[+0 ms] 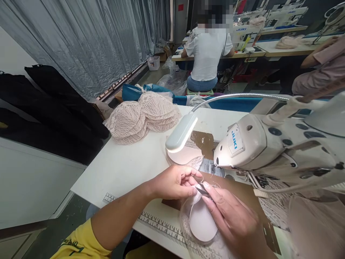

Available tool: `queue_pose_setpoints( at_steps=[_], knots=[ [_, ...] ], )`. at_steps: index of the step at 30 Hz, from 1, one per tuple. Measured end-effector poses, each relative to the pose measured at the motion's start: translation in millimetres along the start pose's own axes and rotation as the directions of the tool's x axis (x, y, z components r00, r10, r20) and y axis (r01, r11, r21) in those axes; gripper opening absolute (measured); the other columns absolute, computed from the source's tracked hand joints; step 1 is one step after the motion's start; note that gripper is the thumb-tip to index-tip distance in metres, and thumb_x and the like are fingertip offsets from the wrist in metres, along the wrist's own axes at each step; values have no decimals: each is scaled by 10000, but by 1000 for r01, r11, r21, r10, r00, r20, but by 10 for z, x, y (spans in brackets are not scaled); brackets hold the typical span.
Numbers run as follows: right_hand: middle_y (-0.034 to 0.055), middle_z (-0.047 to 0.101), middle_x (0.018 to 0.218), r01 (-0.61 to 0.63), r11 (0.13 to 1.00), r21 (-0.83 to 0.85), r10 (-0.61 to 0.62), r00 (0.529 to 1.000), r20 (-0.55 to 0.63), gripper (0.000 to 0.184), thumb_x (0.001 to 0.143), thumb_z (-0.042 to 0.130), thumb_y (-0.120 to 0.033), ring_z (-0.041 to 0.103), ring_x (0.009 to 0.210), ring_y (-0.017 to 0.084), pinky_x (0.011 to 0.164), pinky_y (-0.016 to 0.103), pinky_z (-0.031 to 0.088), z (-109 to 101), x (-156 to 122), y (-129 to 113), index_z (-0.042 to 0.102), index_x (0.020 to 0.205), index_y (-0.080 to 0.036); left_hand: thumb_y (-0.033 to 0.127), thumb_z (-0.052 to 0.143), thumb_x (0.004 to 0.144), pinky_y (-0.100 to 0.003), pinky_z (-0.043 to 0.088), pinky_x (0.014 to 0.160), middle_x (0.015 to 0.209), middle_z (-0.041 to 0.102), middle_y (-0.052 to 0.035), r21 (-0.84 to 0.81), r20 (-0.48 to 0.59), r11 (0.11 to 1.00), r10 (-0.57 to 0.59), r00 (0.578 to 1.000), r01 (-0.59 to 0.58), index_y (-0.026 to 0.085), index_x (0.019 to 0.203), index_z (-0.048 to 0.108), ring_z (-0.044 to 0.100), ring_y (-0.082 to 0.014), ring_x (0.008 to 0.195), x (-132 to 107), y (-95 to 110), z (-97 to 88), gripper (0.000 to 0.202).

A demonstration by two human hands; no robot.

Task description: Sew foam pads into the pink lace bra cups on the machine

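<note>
Between the left hand [178, 183], pinching the lace cup [203, 221] by its edge, and the right hand [233, 214], gripping snips [202, 191], loose thread [202, 178] still shows.

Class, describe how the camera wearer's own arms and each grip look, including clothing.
A yellow fabric sleeve with dark green lettering ends above the bare left forearm. The left grip and right grip are human hands, no gloves visible. The right sleeve is out of view.

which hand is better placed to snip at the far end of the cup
Probably the right hand: it holds the small dark cutter close to the far end of the cup, while the left hand seems busy pinching that end.
</note>
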State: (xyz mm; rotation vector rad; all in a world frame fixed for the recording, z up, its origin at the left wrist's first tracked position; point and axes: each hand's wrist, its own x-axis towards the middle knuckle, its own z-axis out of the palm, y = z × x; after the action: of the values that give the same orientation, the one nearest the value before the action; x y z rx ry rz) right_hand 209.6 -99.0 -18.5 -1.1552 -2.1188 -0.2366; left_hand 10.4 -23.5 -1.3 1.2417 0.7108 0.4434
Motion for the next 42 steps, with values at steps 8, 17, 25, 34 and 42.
queue_pose_setpoints(
  at_steps=[8,17,25,34,42],
  knots=[
    [61,726,1052,53,998,24,-53,998,29,516,836,594,-66,686,906,203,816,307,529,-19,-43,54,511,1333,-175,194,719,757,-233,465,675,873,640,-54,-35,4,999,-30,1000,30,122,1194,552,593,-103,713,0,10,-10,473],
    [55,722,888,-285,957,45,282,957,60,309,893,536,-355,702,724,181,629,259,573,-11,0,78,593,1149,-191,89,611,727,-199,397,621,758,515,11,130,19,991,18,1000,-20,112,1137,593,473,-80,658,-8,56,-45,411],
    [11,742,989,-591,767,251,493,793,359,360,871,552,-267,718,829,160,623,188,579,-28,4,107,564,1231,-257,178,737,644,-223,424,677,986,556,-37,387,33,922,9,999,-21,194,1206,578,519,-155,838,-48,136,-114,585],
    [37,723,1070,-543,790,286,478,837,267,300,871,577,-356,706,916,184,775,249,588,-38,12,48,619,1145,-242,462,667,788,-183,322,451,578,505,27,179,8,982,-65,998,62,109,889,661,409,-61,469,52,-30,75,367],
    [12,687,853,-350,922,167,330,934,133,312,912,532,-296,679,747,139,651,189,558,-105,-16,66,592,1208,-219,376,681,795,-176,350,512,638,552,-1,69,-84,998,5,996,1,81,870,695,446,-69,548,74,-23,54,305]
  ],
)
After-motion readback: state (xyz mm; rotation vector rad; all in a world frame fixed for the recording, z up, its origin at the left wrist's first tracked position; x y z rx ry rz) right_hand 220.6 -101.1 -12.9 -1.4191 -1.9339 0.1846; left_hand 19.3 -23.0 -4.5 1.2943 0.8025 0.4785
